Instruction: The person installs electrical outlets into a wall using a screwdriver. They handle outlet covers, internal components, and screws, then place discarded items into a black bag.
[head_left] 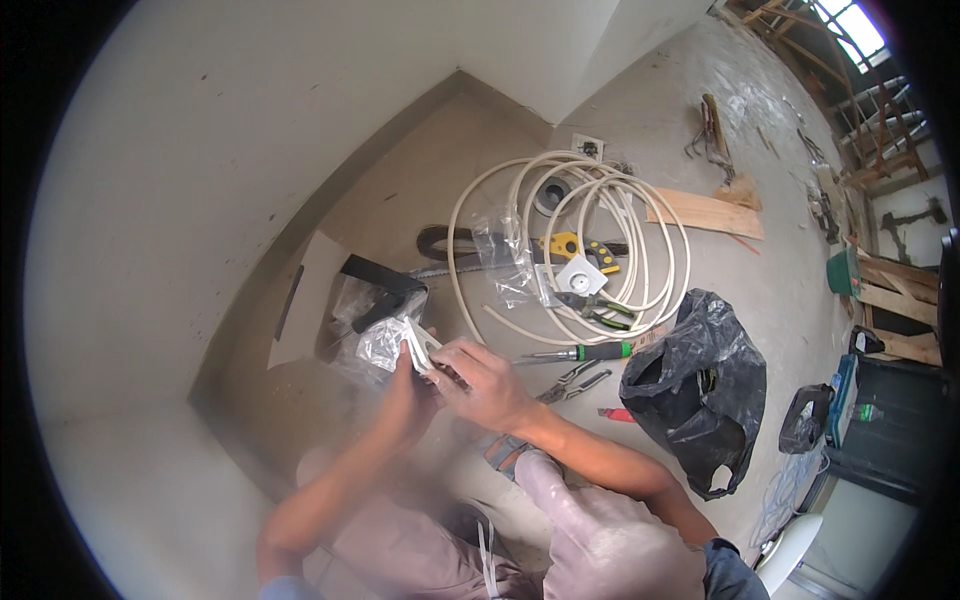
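Observation:
A small white plastic piece (422,342), perhaps a socket or switch frame, is tilted up between my two hands. My left hand (407,398) grips it from below with the thumb along its side. The fingers of my right hand (482,382) are closed on its right edge. Just beyond lie crumpled clear plastic wrap (380,343) and an open black box (382,276). To the right of my hands are a green-and-black screwdriver (590,352) and pliers (573,384). A white wall socket (580,278) rests farther off, beside green-handled pliers (598,308).
A coil of white cable (462,230) spreads over the floor, with a grey tape roll (551,194) and a yellow-and-black tool (566,245) inside it. At right are a black plastic bag (700,400), a red cutter (616,414) and wooden boards (700,212). White walls (250,150) meet at the left.

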